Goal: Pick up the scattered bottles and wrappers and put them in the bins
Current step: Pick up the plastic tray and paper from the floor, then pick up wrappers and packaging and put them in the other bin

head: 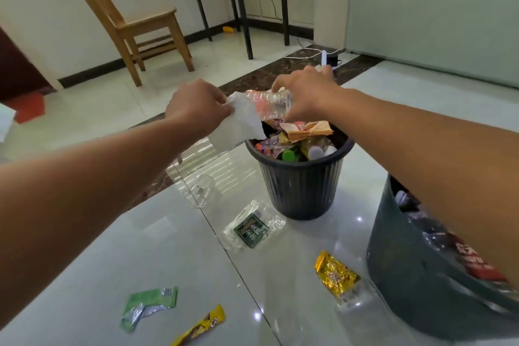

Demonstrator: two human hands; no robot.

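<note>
- Your left hand is pinching a white tissue, fingers closed on its top edge; the tissue is hanging over the near-left rim of the black bin.
- Your right hand is gripping a clear bottle at one end, fingers wrapped around it; the bottle is lying roughly level above the bin's far rim, its other end touching the tissue.
- The black bin is standing upright on the floor, filled to the rim with wrappers and bottles.
- A second, larger bin is standing near the right edge of view, partly hidden by your right forearm.
- Litter is lying on the floor: a clear packet just beside the black bin's base, a gold wrapper just beside the larger bin, a green wrapper and a yellow wrapper near the bottom edge, and a clear cup left of the black bin.
</note>
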